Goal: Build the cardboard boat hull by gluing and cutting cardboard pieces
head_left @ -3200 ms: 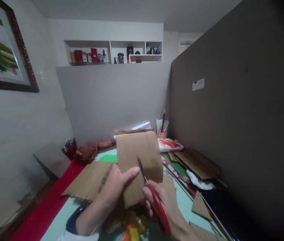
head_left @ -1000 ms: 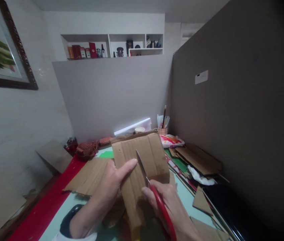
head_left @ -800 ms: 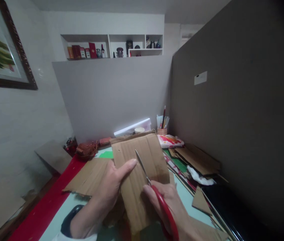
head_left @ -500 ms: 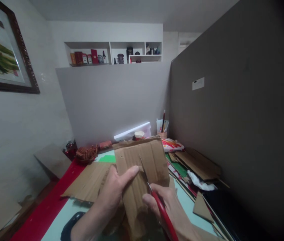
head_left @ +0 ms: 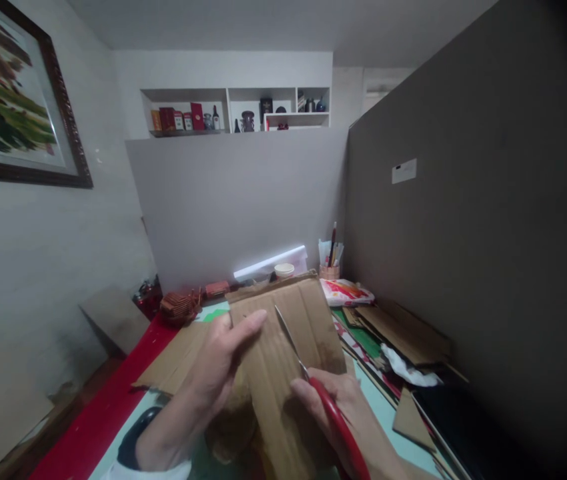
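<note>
Against half a second ago, the left hand [head_left: 218, 357] has its thumb nearer the far left corner of the cardboard [head_left: 283, 373], farther from the blade of the scissors [head_left: 336, 423]. It pinches the cardboard's left side, thumb on top; the right hand [head_left: 356, 407] wraps the red handles. The cardboard slants between them over the table [head_left: 378, 403], before a cup [head_left: 284, 269] near the back edge
</note>
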`<state>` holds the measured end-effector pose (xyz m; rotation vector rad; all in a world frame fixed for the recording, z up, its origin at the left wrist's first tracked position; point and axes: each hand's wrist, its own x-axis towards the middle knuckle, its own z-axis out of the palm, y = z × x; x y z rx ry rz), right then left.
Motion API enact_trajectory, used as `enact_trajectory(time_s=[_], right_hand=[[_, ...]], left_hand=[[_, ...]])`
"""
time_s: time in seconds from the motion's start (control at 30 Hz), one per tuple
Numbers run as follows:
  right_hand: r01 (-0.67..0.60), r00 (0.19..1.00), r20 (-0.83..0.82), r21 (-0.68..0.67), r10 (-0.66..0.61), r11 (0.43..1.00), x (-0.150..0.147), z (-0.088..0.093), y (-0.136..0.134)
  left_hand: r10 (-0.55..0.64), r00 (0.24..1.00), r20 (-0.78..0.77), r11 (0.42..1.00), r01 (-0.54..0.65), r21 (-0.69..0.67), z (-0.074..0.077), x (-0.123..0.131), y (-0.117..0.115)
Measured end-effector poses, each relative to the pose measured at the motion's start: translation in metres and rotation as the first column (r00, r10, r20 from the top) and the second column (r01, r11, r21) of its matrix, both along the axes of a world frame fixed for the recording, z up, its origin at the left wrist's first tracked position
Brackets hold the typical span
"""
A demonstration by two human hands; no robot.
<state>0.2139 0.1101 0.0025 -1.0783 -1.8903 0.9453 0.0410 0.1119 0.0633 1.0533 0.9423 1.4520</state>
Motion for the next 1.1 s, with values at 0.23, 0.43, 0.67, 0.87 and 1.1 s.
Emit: enact_trajectory(time_s=[0.23, 0.43, 0.67, 0.87, 1.1], right_hand=[[-0.037, 0.999, -0.017, -0.047, 0.037, 0.998, -0.001, 0.01, -0.003], [0.007, 1.0, -0.004, -0.013, -0.007, 1.0, 0.006, 0.018, -0.002], [0.038, 0.999, 0.002, 0.093, -0.039, 0.995, 0.007, 0.007, -0.001], [0.05, 0.998, 0.04, 0.078, -0.053, 0.996, 0.009, 0.002, -0.001], [0.016, 0.999, 0.032, 0.038, -0.018, 0.999, 0.004, 0.011, -0.006]], left_hand=[[-0.02, 0.998, -0.053, 0.996, 0.025, 0.088, 0.001, -0.004, 0.0], [-0.042, 0.988, -0.15, 0.992, 0.059, 0.111, -0.005, 0.006, -0.003], [-0.102, 0.993, -0.064, 0.991, 0.107, 0.076, -0.001, 0.008, -0.008], [-0.119, 0.993, 0.027, 0.993, 0.118, 0.012, 0.0, 0.011, -0.009], [-0.026, 0.995, 0.098, 0.999, 0.022, 0.037, 0.004, 0.007, -0.007]])
